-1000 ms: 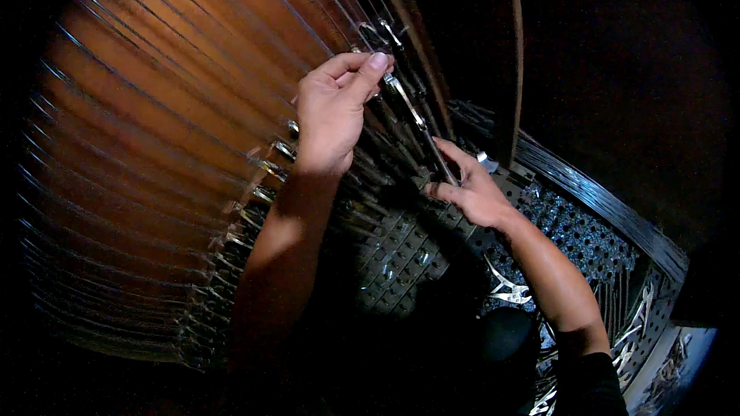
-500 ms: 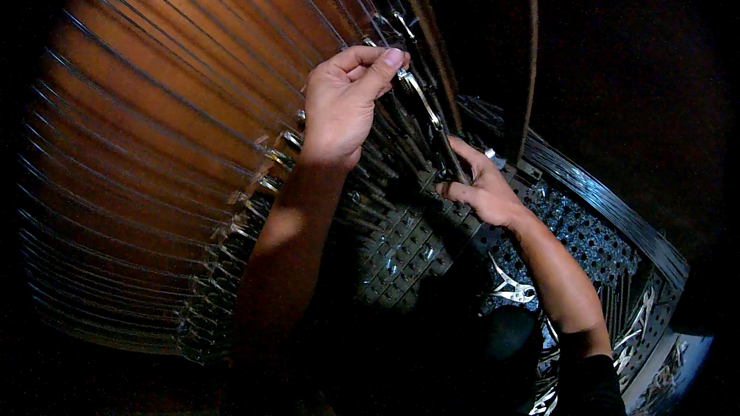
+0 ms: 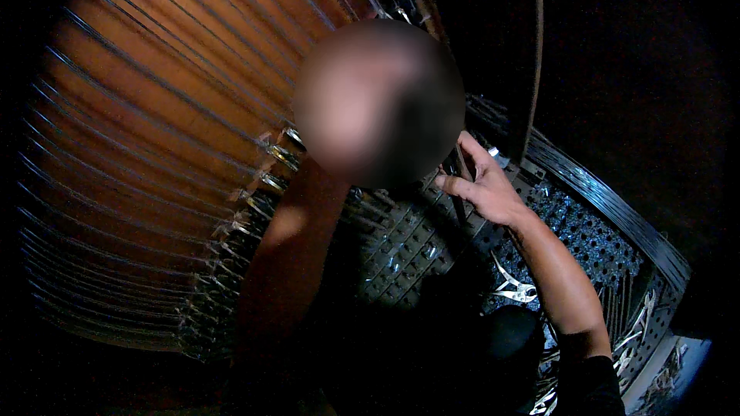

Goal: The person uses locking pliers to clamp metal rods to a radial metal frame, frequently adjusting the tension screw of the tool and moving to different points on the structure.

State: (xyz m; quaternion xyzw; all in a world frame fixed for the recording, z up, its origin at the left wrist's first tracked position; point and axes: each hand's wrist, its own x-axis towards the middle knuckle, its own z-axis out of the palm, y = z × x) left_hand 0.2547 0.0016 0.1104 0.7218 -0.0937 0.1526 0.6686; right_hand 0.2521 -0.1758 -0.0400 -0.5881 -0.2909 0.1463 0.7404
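A round blurred patch covers most of my left hand (image 3: 347, 100), so its fingers and whatever they touch are hidden. That hand is raised beside the long taut wires (image 3: 185, 54) in front of an orange-brown surface (image 3: 177, 108). Lower and to the right, my right hand (image 3: 491, 189) has thumb and fingers closed round a thin dark rod (image 3: 462, 166). The rod's upper part runs into the blur. Below both hands lies a dark metal grid (image 3: 401, 250) with bits of shiny metal on it.
Pliers (image 3: 515, 286) lie left of my right forearm. A perforated dark tray (image 3: 586, 231) stands to the right, with a bundle of wires (image 3: 574, 166) along its far edge. A row of metal fittings (image 3: 223, 246) ends the taut wires. An upright brown pole (image 3: 536, 54) rises behind.
A blurred patch now hides my left hand, which was pinching the top of a silvery metal piece on the rod. My right hand has barely moved.
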